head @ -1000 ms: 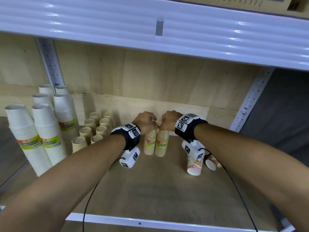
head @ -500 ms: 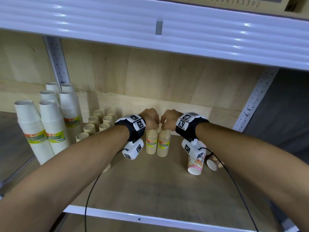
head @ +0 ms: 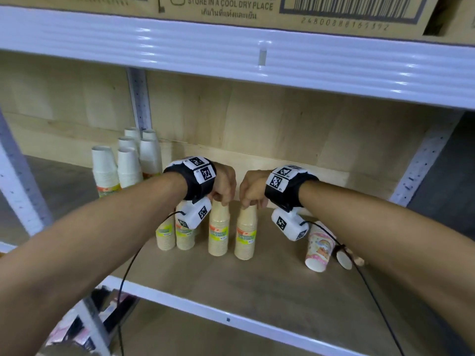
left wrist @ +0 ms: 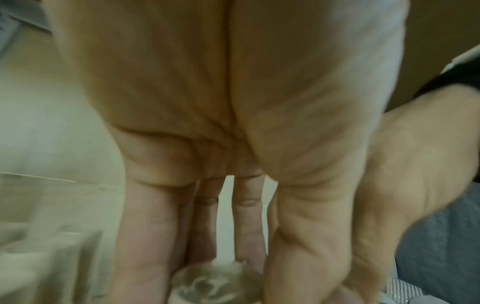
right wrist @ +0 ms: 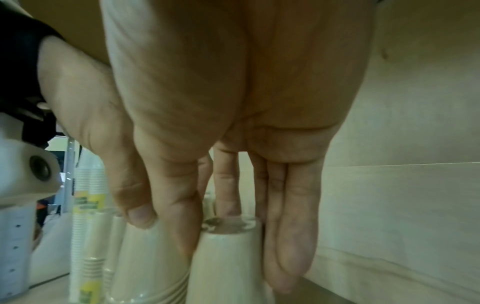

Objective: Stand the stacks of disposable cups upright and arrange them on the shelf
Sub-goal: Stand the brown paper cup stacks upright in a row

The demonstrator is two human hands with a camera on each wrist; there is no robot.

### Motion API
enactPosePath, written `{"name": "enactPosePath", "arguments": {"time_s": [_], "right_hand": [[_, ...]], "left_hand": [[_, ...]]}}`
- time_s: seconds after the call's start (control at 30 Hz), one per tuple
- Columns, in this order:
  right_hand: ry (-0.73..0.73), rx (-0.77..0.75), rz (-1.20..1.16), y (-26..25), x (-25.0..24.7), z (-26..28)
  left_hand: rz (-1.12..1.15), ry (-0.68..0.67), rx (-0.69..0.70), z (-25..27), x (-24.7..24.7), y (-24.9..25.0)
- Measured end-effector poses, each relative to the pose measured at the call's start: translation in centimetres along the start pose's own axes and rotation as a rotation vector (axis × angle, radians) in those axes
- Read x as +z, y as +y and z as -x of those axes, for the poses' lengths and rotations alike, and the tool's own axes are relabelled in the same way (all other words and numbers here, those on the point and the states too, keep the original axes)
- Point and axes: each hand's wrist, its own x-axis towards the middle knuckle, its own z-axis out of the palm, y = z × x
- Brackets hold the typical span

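Observation:
Two upside-down stacks of beige paper cups stand side by side on the wooden shelf [head: 257, 291]. My left hand [head: 222, 200] grips the top of the left stack [head: 218, 232], and my right hand [head: 250, 202] grips the top of the right stack [head: 246, 235]. In the left wrist view my left hand [left wrist: 221, 267] has fingers round that stack's base [left wrist: 210, 286]. In the right wrist view my right hand [right wrist: 231, 226] has fingers round the right stack [right wrist: 228, 263], with the left stack [right wrist: 153, 263] beside it.
More beige stacks [head: 174, 237] stand just left of my hands, partly behind the wrist camera. Tall white stacks [head: 115, 170] are at the far left. A pink patterned cup [head: 320, 249] and a lying cup [head: 344, 260] sit right. The upper shelf [head: 257, 68] hangs low overhead.
Both hands have carried their stacks left, closer to the other beige stacks, and the two held stacks now stand a little further apart. My head view has shifted too.

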Motion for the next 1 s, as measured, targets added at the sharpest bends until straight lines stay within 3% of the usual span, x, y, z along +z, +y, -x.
{"name": "enactPosePath", "arguments": {"time_s": [0.33, 0.7, 1.0], "right_hand": [[-0.089, -0.172, -0.033, -7.7, 2.1, -0.6], [-0.051, -0.225, -0.037, -12.4, 4.6, -1.9], [-0.01, -0.215, -0.01, -12.6, 5.2, -2.0]], "left_hand": [[-0.017, -0.11, -0.142, 4.8, 0.2, -6.2], [-0.053, -0.046, -0.156, 6.9, 1.8, -11.0], [-0.057, 0.026, -0.154, 6.9, 2.9, -12.0]]}}
